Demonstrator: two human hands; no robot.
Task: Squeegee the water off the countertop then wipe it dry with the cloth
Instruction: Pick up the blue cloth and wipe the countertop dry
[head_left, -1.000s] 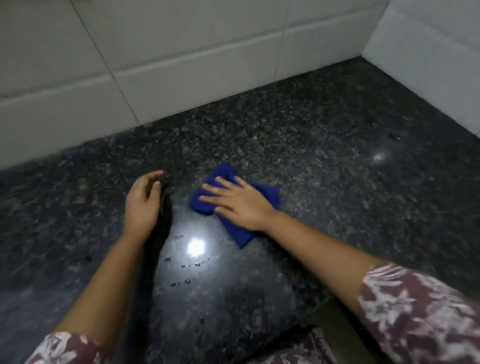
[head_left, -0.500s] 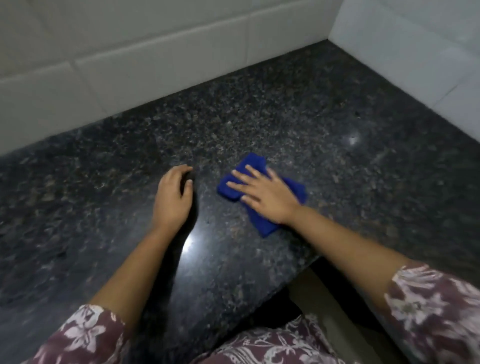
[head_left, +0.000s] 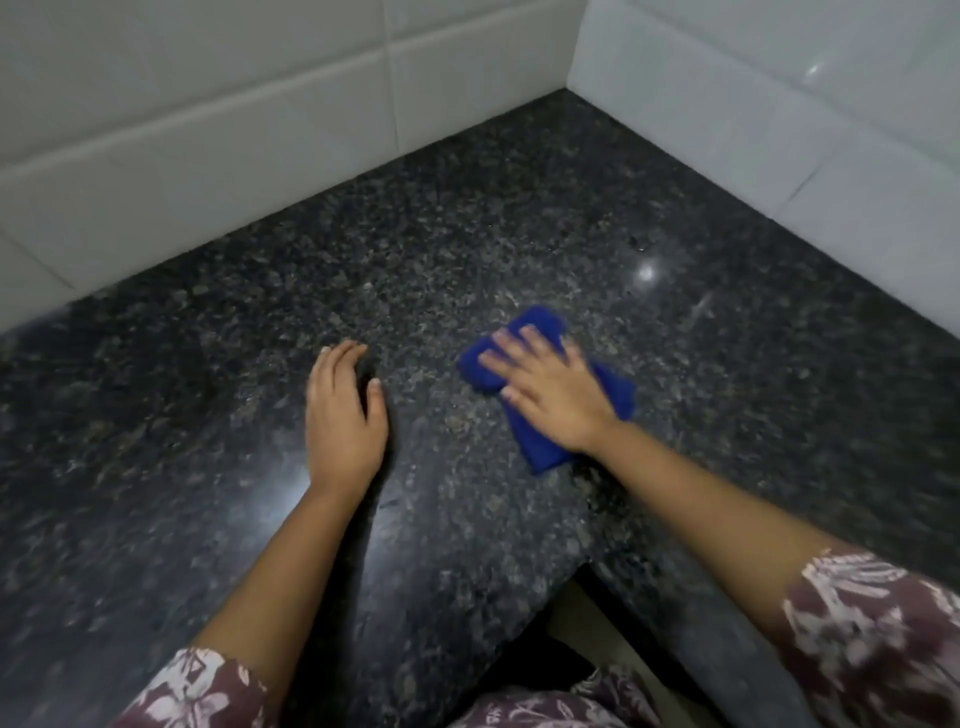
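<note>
A folded blue cloth (head_left: 540, 447) lies flat on the dark speckled granite countertop (head_left: 467, 249), a little right of centre. My right hand (head_left: 550, 389) presses down on it with straight, spread fingers. My left hand (head_left: 343, 415) rests on the bare counter to the left of the cloth, fingers loosely bent and holding nothing. No squeegee is in view. The stone near my hands shows glare spots; I cannot make out water drops there.
White tiled walls (head_left: 208, 130) rise behind the counter and meet another tiled wall (head_left: 779, 130) at the far right corner. The counter's front edge (head_left: 582, 571) forms an inner corner near my body, with floor below it.
My right hand has slid the cloth toward the far right of the counter. My left hand stays on the stone beside it. The view has shifted, and the drops seen earlier are out of sight.
</note>
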